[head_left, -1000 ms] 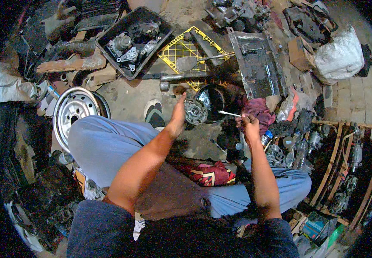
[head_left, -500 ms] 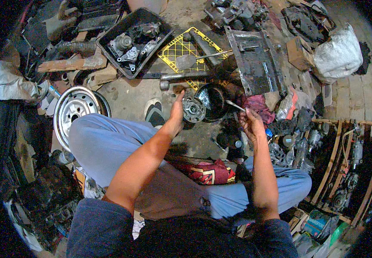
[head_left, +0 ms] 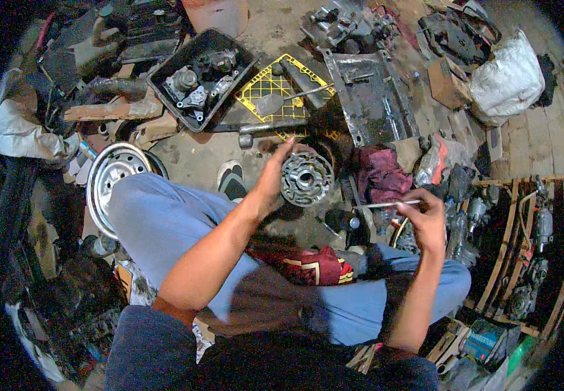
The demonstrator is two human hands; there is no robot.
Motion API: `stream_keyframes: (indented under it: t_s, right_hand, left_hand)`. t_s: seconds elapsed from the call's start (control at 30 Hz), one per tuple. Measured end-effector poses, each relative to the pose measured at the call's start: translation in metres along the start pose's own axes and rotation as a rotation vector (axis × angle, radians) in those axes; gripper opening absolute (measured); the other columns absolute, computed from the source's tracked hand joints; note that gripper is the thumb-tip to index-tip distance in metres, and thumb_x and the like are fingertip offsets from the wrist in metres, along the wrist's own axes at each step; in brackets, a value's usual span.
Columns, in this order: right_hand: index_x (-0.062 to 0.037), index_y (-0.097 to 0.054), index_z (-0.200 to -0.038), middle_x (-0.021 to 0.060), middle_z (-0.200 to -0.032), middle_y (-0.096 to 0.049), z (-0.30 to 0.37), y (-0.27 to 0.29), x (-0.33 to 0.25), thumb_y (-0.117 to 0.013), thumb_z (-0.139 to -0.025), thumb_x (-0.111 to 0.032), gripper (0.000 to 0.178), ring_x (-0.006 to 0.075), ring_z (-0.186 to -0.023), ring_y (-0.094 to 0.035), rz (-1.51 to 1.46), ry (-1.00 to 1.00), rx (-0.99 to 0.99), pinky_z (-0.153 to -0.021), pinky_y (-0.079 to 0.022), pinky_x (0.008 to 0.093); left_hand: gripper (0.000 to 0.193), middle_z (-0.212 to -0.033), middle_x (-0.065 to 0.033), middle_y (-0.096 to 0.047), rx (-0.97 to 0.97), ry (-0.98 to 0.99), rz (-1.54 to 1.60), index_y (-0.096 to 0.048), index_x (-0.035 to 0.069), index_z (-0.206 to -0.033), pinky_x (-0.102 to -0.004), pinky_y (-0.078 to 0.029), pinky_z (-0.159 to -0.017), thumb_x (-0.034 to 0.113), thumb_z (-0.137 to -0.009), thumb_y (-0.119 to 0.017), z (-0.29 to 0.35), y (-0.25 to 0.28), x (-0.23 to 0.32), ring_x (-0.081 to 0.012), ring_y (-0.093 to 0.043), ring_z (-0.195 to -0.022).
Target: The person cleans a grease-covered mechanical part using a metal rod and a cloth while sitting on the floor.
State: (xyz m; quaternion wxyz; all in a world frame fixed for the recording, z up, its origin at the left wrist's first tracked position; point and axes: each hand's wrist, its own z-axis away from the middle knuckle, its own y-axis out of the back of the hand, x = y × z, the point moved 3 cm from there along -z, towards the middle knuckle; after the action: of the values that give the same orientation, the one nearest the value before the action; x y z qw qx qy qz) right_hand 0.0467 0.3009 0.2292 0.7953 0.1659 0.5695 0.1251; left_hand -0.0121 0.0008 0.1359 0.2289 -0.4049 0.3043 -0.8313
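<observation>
My left hand (head_left: pixel 272 176) grips a round metal machine part (head_left: pixel 307 179) by its left edge. Its upturned face shows a central bore and several recesses. Behind this part, a round black container (head_left: pixel 326 148) is mostly hidden. Off to the right, my right hand (head_left: pixel 424 218) pinches a thin pale rod (head_left: pixel 383 205) between thumb and fingers. The rod points left, toward the metal part but apart from it. A dark red rag (head_left: pixel 381 171) lies just beyond my right hand.
A black tub (head_left: pixel 158 77) with metal parts and a yellow plastic grate (head_left: pixel 251 98) lie ahead. A dark metal plate (head_left: pixel 360 98) is at the far right of these. A wheel rim (head_left: pixel 107 176) stands by my left knee. Wooden slats (head_left: pixel 500 244) and machine parts line the right.
The metal part has moved slightly right in my left hand and now covers more of the black container. My right hand has drawn back to the right and nearer, with the rod turned more level.
</observation>
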Motion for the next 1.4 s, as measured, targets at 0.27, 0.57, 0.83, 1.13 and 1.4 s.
stream_keyframes:
  t_s: [0.27, 0.57, 0.83, 1.13, 1.4]
  right_hand:
    - [-0.0015, -0.056, -0.103, 0.0187, -0.106, -0.064, -0.001, 0.050, -0.105, -0.069, -0.095, -0.022, 0.025, 0.0260, -0.086, -0.068, -0.431, 0.491, 0.135, -0.064, -0.057, 0.0340]
    - [0.0011, -0.068, -0.104, 0.0131, -0.098, -0.069, -0.018, 0.027, -0.123, -0.076, -0.084, -0.007, 0.022, 0.0214, -0.083, -0.068, -0.364, 0.664, 0.134, -0.075, -0.055, 0.0351]
    - [-0.0052, -0.074, -0.090, 0.0097, -0.093, -0.073, -0.014, 0.017, -0.129, -0.080, -0.071, 0.001, 0.021, 0.0227, -0.089, -0.069, 0.152, 0.903, 0.378, -0.088, -0.051, 0.0359]
    - [-0.0009, -0.071, -0.097, 0.0151, -0.099, -0.071, -0.027, -0.006, -0.121, -0.075, -0.075, 0.009, 0.024, 0.0270, -0.091, -0.070, 0.116, 1.007, 0.221, -0.080, -0.056, 0.0340]
    - [0.0064, -0.063, -0.091, 0.0195, -0.094, -0.071, -0.021, -0.022, -0.111, -0.066, -0.082, 0.012, 0.011, 0.0303, -0.090, -0.071, 0.151, 0.998, 0.163, -0.083, -0.056, 0.0387]
  left_hand:
    - [0.063, -0.100, -0.0138, -0.071, -0.303, -0.123, 0.112, -0.061, 0.003, -0.110, -0.0404, -0.058, -0.083, 0.060, -0.099, -0.038, 0.022, -0.097, 0.053, -0.0263, -0.070, -0.088]
    - [0.045, -0.105, -0.0150, -0.070, -0.217, -0.158, 0.079, -0.060, 0.004, -0.114, -0.0435, -0.058, -0.085, 0.039, -0.096, -0.039, 0.001, -0.137, 0.080, -0.0283, -0.070, -0.092]
    - [0.038, -0.106, -0.0125, -0.067, -0.177, -0.325, 0.090, -0.061, 0.003, -0.113, -0.0395, -0.056, -0.088, 0.029, -0.094, -0.042, -0.013, -0.151, 0.071, -0.0247, -0.067, -0.096]
    - [0.037, -0.104, -0.0119, -0.067, -0.184, -0.486, -0.062, -0.061, 0.000, -0.109, -0.0341, -0.052, -0.091, 0.027, -0.091, -0.043, -0.030, -0.158, 0.071, -0.0229, -0.065, -0.097]
    - [0.038, -0.098, -0.0138, -0.070, -0.097, -0.604, -0.247, -0.066, -0.004, -0.098, -0.0304, -0.048, -0.090, 0.020, -0.093, -0.038, -0.045, -0.146, 0.067, -0.0199, -0.064, -0.094]
